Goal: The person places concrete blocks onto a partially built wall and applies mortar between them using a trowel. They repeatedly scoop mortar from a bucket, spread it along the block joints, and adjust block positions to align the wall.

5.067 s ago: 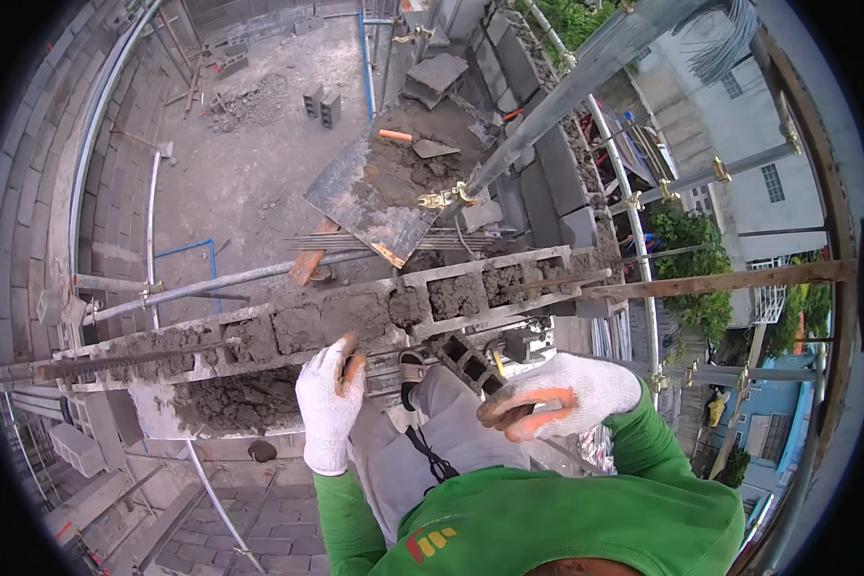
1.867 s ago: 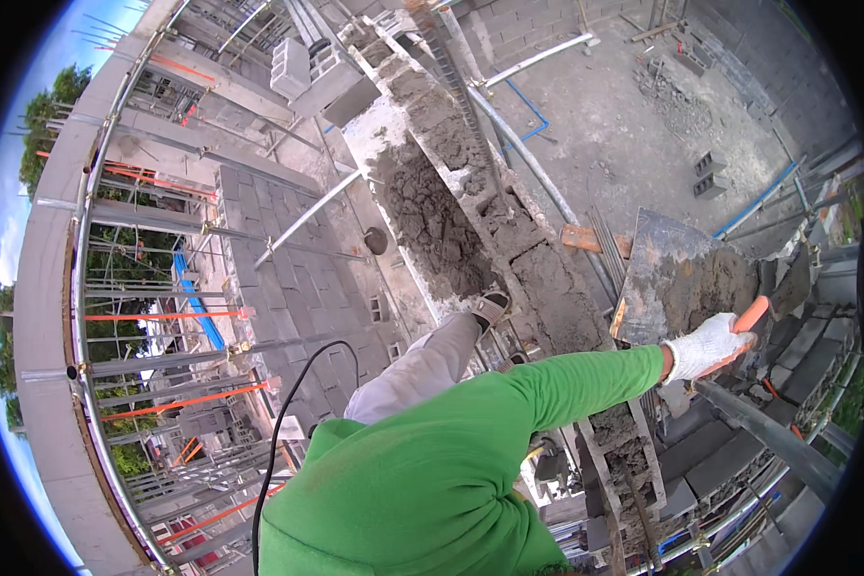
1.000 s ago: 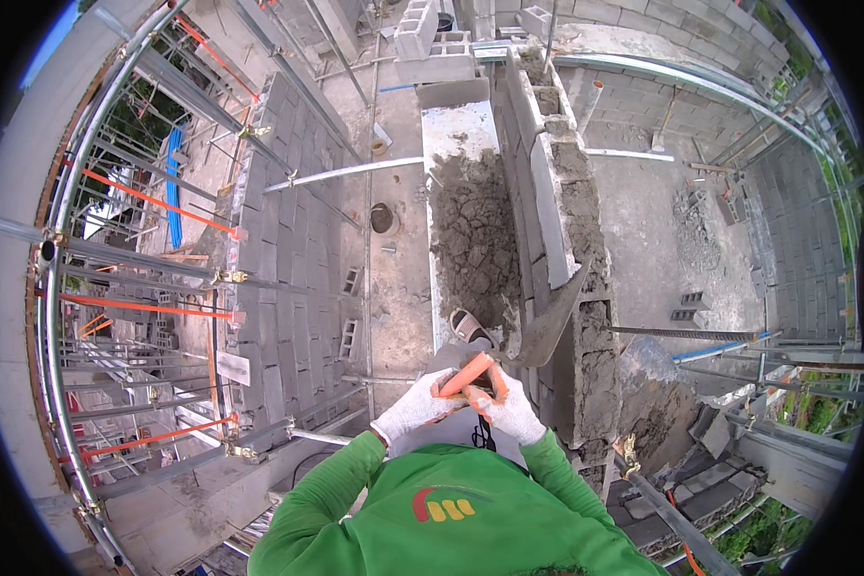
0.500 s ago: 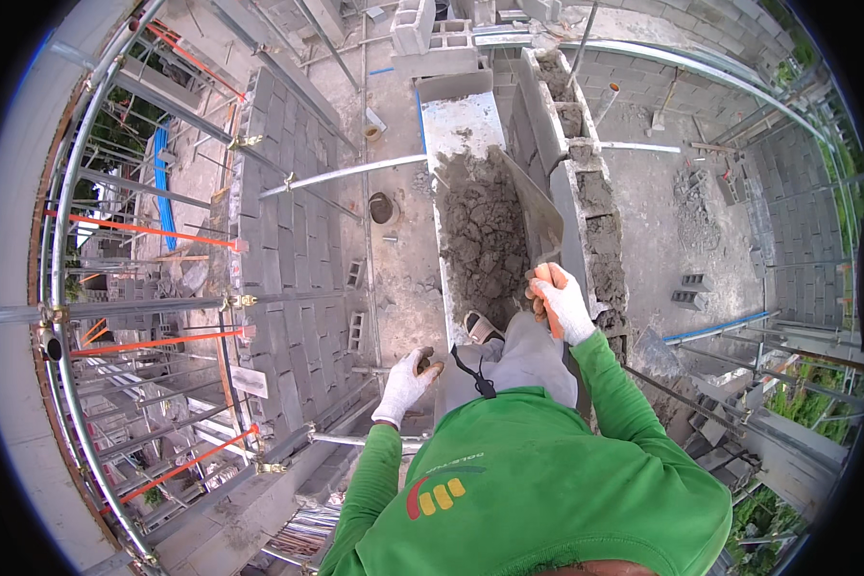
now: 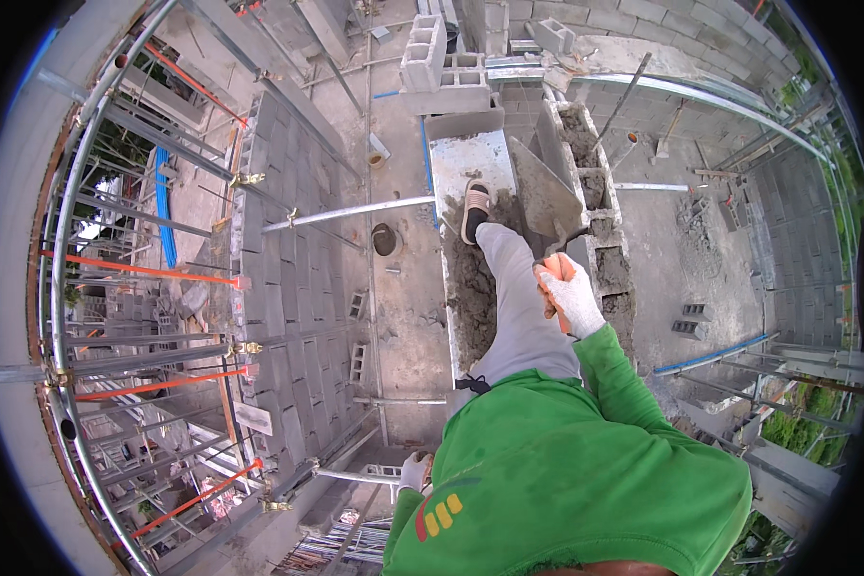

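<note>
Head view, the only one: R hand (image 5: 568, 293), in a white glove w/ orange on the palm side, is clamped round the handle of a trowel (image 5: 544, 197), fingers curled, handle mostly hidden. Blade's grey & wide, pointing away just ahead of that hand, btwn the worker's foot (image 5: 477, 206) & the block wall (image 5: 568, 165); can't tell from here if it touches the wall. Wall runs just R of the hand, holes part filled w/ cement. To the hand's L, past the trouser leg, wet cement (image 5: 472, 302) lies on a white board (image 5: 470, 158), the sandalled foot on the board's far part. Beyond the hand, past the board, hollow blocks (image 5: 446, 96) are piled up. L hand (image 5: 416, 472), also gloved, is low beside the green shirt, well apart from R hand & partly hidden; can't tell if it's holding anything. Ahead of L hand, a bucket (image 5: 385, 239) is on the floor near a metal pole (image 5: 346, 214). Well R of R hand, 2 blocks (image 5: 691, 322) sit on the floor.
</note>
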### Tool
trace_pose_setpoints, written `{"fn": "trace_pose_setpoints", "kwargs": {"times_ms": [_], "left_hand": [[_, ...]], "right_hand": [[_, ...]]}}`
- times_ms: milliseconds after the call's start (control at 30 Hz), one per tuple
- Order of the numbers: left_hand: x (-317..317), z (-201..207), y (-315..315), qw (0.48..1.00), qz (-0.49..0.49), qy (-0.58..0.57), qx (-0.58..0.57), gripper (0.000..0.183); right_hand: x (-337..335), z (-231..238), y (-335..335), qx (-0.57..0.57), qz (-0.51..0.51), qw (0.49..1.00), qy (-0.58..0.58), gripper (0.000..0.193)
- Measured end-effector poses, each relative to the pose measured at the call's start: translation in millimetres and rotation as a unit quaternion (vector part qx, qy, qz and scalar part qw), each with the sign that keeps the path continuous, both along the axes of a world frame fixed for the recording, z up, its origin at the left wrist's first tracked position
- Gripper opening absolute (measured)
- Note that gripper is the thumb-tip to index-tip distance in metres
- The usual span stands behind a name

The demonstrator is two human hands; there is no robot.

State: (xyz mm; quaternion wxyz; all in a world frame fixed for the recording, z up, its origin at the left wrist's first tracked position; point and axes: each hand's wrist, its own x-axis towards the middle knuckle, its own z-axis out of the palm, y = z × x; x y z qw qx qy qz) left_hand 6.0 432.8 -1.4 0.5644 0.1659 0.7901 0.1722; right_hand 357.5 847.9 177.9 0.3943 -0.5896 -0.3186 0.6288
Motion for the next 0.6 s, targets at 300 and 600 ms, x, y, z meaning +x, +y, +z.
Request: {"fn": "trace_pose_setpoints", "kwargs": {"times_ms": [300, 600], "left_hand": [[6, -34, 405, 0.968, 0.004, 0.222, 0.119, 0.039], [33, -17, 952, 0.900, -0.268, 0.185, 0.288, 0.044]], "right_hand": [[-59, -129, 335, 0.023, -0.045, 0.999, 0.017, 0.014], [-42, -164, 592, 0.026, -0.097, 0.993, -0.068, 0.023]]}}
